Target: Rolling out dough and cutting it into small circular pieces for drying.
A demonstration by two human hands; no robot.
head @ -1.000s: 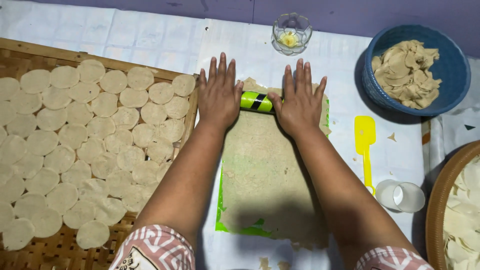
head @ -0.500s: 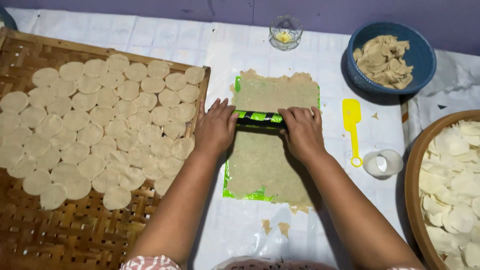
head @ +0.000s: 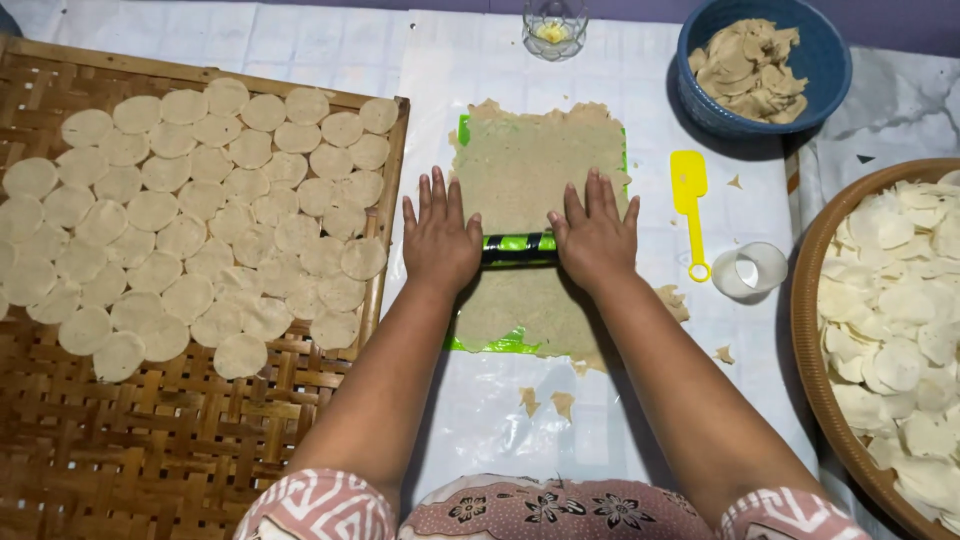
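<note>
A white sheet [head: 330, 50] covers the tabletop, and near its middle lies a thin sheet of tan dough [head: 535, 190] on a green plastic underlay [head: 490, 343]. The dough is already spread flat and wide, with ragged edges reaching past the underlay at the far end. Across it, a little nearer the person than its middle, rests a green-and-black roller [head: 518, 249]. The left hand [head: 440, 240] presses down on one end and the right hand [head: 595, 235] on the other, fingers stretched out flat and slightly splayed, palms on the roller rather than gripping it.

No rounds are cut from this sheet yet. A few dough scraps [head: 545, 402] lie on the near side of it. To the right are a yellow spatula [head: 688, 205] and a small white cup [head: 750, 270]. Beyond them a blue bowl [head: 825, 90] holds dough trimmings. A small glass [head: 555, 25] stands at the far edge.

On the left, a woven bamboo tray [head: 150, 440] carries rows of cut dough rounds [head: 210, 220] over its far half, the near half bare. On the right, a round basket [head: 815, 340] is heaped with paler rounds.
</note>
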